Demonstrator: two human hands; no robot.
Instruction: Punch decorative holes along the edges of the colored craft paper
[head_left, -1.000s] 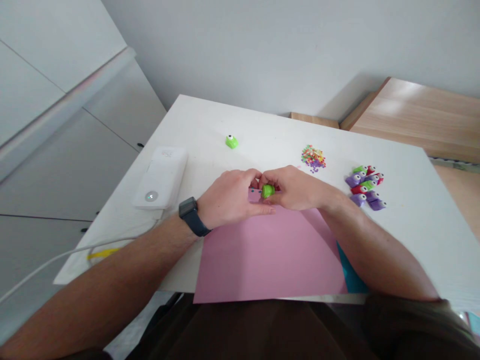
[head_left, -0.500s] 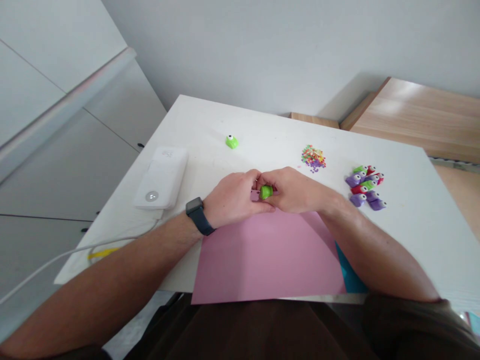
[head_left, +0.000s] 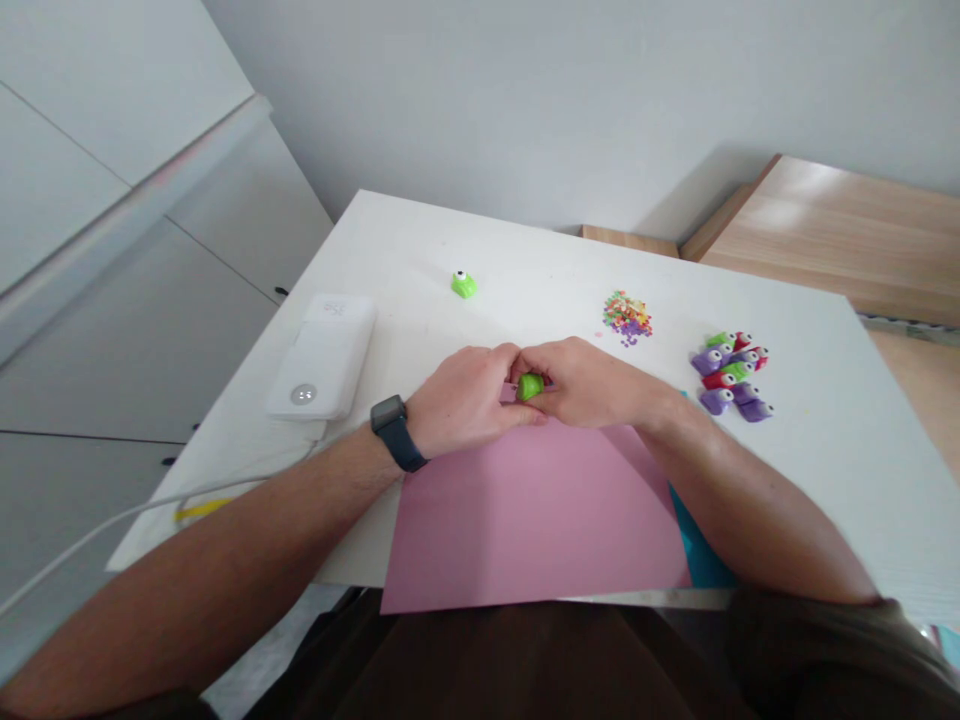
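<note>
Left hand [head_left: 469,397] has edged rightward, curled against the right hand [head_left: 591,382].

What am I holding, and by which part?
Your right grip has a green punch, apparently by its sides. Your left grip is at the pink paper; its exact hold is hidden.

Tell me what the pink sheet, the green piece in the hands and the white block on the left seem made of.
Pink sheet: probably paper or thin card, matte; it is flat, thin and evenly coloured.
Green piece: likely plastic, smooth; bright solid colour, though fingers partly cover it.
White block: probably hard plastic; smooth, with rounded corners.
</note>
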